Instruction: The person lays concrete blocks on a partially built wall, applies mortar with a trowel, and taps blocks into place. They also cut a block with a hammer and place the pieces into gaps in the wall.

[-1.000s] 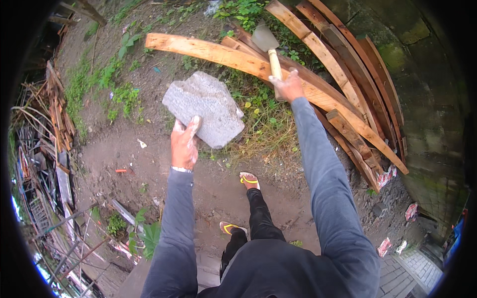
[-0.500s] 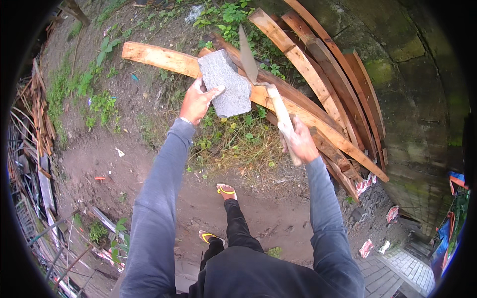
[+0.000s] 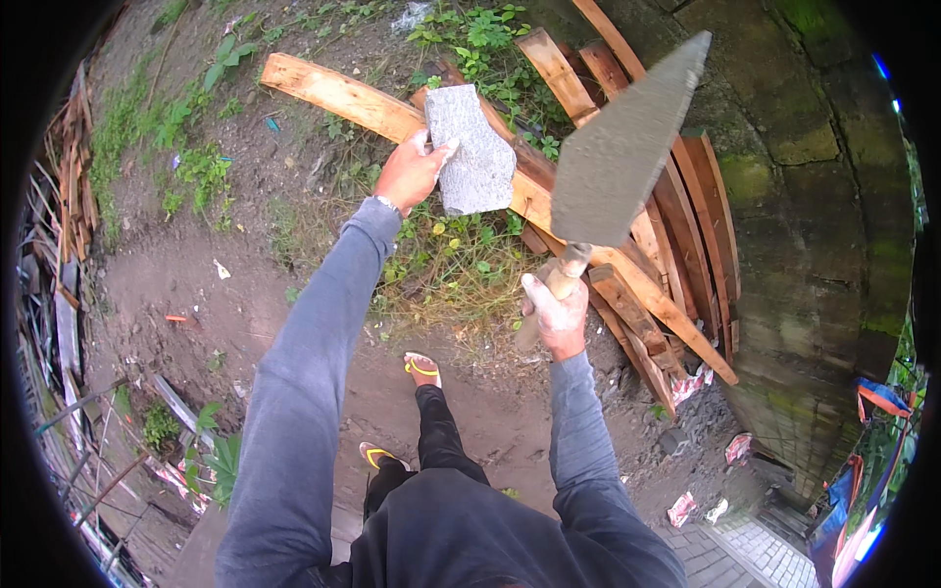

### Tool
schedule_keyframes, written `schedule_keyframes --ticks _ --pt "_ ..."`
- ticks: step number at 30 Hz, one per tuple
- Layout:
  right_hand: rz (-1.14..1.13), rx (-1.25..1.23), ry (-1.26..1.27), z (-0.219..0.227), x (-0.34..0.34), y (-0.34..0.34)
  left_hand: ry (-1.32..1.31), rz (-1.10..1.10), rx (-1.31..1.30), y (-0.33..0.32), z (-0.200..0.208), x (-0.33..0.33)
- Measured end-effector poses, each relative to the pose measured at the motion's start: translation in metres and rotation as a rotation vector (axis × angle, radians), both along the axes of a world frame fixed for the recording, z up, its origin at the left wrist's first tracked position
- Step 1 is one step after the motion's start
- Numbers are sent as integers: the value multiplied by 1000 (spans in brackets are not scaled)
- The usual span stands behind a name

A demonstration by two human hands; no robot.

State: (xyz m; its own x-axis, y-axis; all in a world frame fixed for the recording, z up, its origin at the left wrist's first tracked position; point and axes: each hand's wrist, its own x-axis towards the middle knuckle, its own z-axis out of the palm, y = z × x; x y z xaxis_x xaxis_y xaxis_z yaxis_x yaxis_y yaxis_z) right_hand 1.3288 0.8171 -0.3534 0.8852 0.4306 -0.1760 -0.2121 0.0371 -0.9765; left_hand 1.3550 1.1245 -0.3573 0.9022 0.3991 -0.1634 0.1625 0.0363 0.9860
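Note:
A rough grey piece of block (image 3: 472, 152), broken along its right side, is gripped at its left edge by my left hand (image 3: 410, 174), thumb on the upper face. My right hand (image 3: 559, 316) is closed round the pale wooden handle of a brick trowel (image 3: 619, 157). The trowel's broad pointed blade, coated grey, faces up and tilts toward the upper right. Block and blade are apart, with a narrow gap between them. Part of the handle is hidden behind my right fingers.
Long wooden planks (image 3: 338, 95) lie beneath and beyond my hands, several stacked against a mossy stone wall (image 3: 814, 196) on the right. Green weeds (image 3: 480, 49) grow among them. Scrap wood (image 3: 76, 186) lines the far left. Pavers (image 3: 765, 549) show at lower right.
My right hand has turned the trowel, so its blade now shows its broad face and points up right. The block has shifted slightly right and up, still in my left hand.

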Motion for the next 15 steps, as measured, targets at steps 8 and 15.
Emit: schedule_keyframes --ticks 8,15 --pt "70 -192 149 4 0 17 115 77 195 14 -19 -5" --pt "78 698 -473 138 14 11 90 130 111 32 -45 -8"
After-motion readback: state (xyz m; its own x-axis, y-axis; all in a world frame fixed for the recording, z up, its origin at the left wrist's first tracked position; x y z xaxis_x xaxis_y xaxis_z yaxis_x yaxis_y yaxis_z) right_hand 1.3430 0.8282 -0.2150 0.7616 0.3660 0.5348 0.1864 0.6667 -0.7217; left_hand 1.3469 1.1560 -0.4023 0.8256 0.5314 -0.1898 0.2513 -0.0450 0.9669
